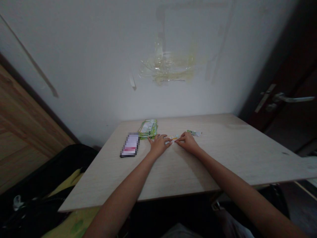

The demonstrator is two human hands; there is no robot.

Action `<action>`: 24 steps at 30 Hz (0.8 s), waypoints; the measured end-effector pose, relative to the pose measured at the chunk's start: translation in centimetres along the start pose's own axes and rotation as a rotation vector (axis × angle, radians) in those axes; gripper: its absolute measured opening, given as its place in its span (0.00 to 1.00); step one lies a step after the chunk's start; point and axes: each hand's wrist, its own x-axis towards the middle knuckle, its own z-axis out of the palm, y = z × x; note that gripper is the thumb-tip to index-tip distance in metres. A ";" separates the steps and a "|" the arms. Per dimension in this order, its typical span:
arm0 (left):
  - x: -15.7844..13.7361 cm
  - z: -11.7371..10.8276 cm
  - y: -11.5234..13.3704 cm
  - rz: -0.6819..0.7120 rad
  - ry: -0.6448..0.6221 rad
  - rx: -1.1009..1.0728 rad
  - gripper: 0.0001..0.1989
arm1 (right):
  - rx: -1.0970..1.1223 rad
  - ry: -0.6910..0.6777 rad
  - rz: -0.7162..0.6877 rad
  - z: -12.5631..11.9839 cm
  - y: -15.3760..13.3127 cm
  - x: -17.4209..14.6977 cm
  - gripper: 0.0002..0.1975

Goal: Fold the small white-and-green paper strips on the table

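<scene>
A narrow white packet with orange and green print [172, 137] lies flat or nearly flat on the table between my two hands. My left hand [158, 144] has its thumb and forefinger on the packet's left end, while its outer fingers spread toward the stack. With thumb and fingertips pinched together, my right hand [188, 142] holds the right end. Fingers cover both ends of the packet. Just behind my right hand lies a small green-and-white wrapper piece [194, 133]. A stack of green-and-white packets [148, 127] sits behind and left of my left hand.
A phone with a blurred-out screen [130, 144] lies left of my left hand, in front of the stack. The pale wooden table [173, 175] meets a wall [99, 66] bearing old tape [173, 67]. A dark door with a metal handle [292, 98] stands at right.
</scene>
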 end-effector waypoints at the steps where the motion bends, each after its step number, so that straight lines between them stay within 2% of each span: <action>1: 0.0 0.0 -0.1 -0.002 -0.002 0.000 0.14 | -0.008 0.007 0.014 0.0 -0.1 0.0 0.11; 17: 0.1 -0.3 -0.1 -0.018 -0.035 0.024 0.13 | -0.222 -0.006 0.203 -1.0 -0.8 0.6 0.17; 24: 0.1 -0.1 0.1 -0.006 -0.006 0.041 0.13 | -0.255 0.031 0.209 -0.8 -0.9 0.6 0.17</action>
